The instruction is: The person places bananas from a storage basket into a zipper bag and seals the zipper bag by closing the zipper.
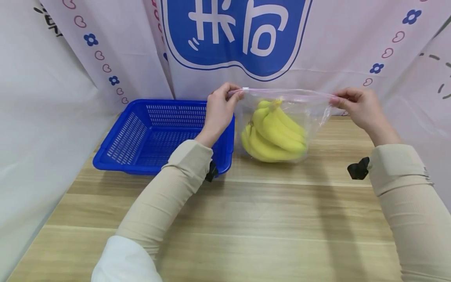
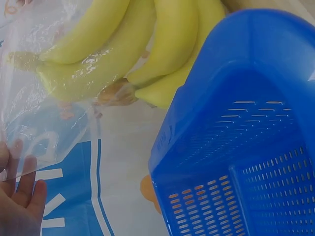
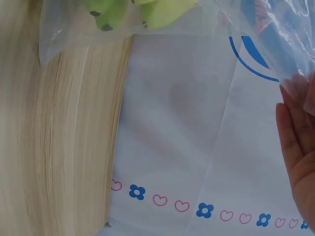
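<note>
A clear zip bag (image 1: 317, 109) with a pink closure strip hangs between both hands, and a bunch of yellow bananas (image 1: 275, 133) is inside it. My left hand (image 1: 221, 103) pinches the top left corner, right beside the small white slider (image 1: 245, 89). At the opposite top corner my right hand (image 1: 357, 103) pinches the strip between thumb and fingers. The strip is stretched nearly level. In the left wrist view the bananas (image 2: 118, 44) show through the plastic; in the right wrist view only their dark tips (image 3: 106, 22) appear.
A blue slotted plastic basket (image 1: 121, 168) stands left of the bag, partly behind the left forearm. Everything rests on a light wooden table (image 1: 267, 227). Behind it hangs a white printed cloth (image 1: 338, 47) with a blue emblem, close to the bag's top.
</note>
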`<state>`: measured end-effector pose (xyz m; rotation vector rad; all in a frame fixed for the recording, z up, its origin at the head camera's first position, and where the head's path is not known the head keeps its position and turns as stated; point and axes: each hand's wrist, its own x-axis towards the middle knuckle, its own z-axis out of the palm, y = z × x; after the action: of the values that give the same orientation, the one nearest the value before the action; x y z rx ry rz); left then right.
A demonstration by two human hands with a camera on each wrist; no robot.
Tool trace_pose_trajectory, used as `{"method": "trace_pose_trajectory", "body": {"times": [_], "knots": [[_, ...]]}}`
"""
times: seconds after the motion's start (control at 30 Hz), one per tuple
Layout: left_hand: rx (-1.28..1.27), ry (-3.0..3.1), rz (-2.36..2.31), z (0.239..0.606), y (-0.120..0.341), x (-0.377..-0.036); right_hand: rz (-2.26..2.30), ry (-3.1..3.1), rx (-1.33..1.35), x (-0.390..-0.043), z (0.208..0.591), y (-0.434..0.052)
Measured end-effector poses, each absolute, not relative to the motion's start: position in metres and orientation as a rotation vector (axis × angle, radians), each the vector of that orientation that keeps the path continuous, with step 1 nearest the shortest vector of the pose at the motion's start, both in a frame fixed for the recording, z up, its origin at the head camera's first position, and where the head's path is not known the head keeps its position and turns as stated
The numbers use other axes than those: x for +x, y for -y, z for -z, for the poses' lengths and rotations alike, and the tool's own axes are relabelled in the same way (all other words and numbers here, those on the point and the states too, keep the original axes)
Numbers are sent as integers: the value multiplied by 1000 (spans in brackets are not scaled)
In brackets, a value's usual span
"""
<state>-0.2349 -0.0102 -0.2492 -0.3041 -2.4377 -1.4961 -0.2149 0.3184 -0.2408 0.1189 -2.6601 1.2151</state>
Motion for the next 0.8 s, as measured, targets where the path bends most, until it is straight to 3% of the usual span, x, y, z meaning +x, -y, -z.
{"method": "trace_pose_trajectory", "body": {"times": [0.33, 0.8], "knots": [[-292, 2452, 1451, 248, 8, -235, -1057, 2721, -117, -218, 237, -310], [-279, 2441, 1394, 247, 6, -238, -952, 2694, -131, -221, 223, -272]]}}
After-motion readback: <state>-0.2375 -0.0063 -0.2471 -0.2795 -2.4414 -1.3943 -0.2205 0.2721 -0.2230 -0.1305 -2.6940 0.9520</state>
